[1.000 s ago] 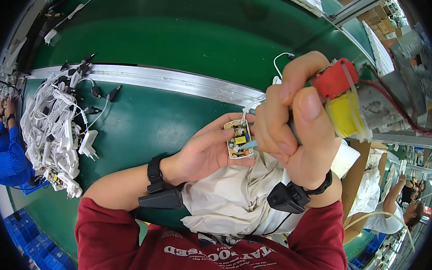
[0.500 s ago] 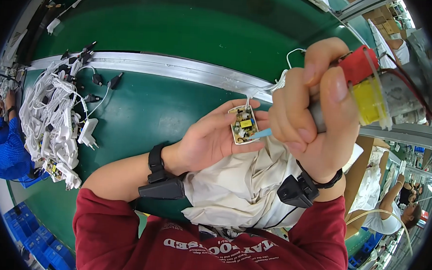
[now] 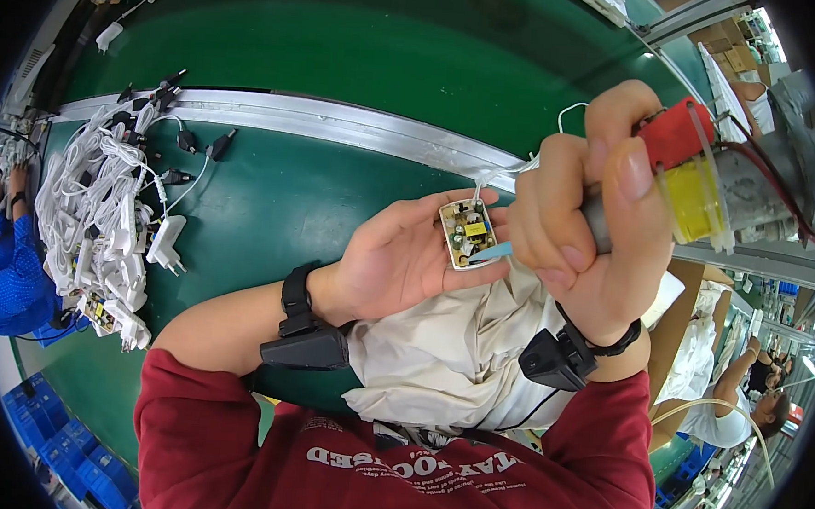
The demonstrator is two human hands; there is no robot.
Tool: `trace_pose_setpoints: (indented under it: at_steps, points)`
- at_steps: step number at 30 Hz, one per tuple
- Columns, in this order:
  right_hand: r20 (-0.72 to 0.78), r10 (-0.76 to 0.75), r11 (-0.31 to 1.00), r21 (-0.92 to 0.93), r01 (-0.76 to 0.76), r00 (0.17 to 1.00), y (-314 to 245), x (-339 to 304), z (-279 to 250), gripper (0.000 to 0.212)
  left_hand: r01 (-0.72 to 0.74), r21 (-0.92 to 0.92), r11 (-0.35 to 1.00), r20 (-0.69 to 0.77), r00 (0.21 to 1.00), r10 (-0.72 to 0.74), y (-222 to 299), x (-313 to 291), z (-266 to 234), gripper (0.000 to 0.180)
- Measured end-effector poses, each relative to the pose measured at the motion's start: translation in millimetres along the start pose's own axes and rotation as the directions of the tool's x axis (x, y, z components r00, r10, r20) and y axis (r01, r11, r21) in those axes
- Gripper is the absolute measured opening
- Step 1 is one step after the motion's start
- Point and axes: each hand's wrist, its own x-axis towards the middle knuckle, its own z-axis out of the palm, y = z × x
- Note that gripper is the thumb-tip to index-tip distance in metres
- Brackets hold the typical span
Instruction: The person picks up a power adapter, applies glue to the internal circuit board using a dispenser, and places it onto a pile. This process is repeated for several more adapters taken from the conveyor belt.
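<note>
My left hand (image 3: 396, 261) holds a small white adapter shell with an exposed circuit board (image 3: 465, 231) between thumb and fingers. My right hand (image 3: 587, 209) is wrapped around a grey tool with a red and yellow top (image 3: 681, 172), whose light-blue tip (image 3: 492, 252) touches the board's lower edge. A white wire (image 3: 562, 124) runs from the board up over the table. Both wrists wear black bands. A crumpled beige cloth (image 3: 458, 349) lies under my hands.
A heap of white adapters with cables and black plugs (image 3: 105, 220) lies at the left on the green table (image 3: 345, 39). A metal strip (image 3: 322, 121) crosses the table. Blue bins (image 3: 65, 449) sit lower left. Other people sit at far left and lower right.
Both hands have shifted slightly right and up with the board and the tool; the tool's tip stays at the board.
</note>
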Motion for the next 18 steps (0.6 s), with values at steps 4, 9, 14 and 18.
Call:
trace_pose_setpoints:
  at_steps: [4,9,14,18]
  points:
    - [0.054,-0.011,1.0,0.028,0.009,0.999,3.2,0.6,-3.9,0.025,0.008,-0.031,0.999,0.007,1.0,-0.008,0.3,0.3,-0.9,0.052]
    - [0.012,-0.015,1.0,-0.017,0.015,1.0,1.8,-0.3,-1.0,0.024,0.022,-0.059,0.998,0.001,1.0,-0.022,0.3,0.6,-1.5,0.055]
    - [-0.042,-0.007,0.999,-0.037,0.006,0.999,-4.1,0.9,-0.2,0.025,0.021,-0.061,0.998,-0.046,0.999,-0.024,-0.5,0.6,-2.1,0.056]
    - [-0.115,-0.039,0.999,-0.001,0.039,0.993,-10.9,6.3,-8.5,0.029,0.03,0.013,0.999,-0.014,0.999,-0.03,-3.3,2.7,-1.3,0.056]
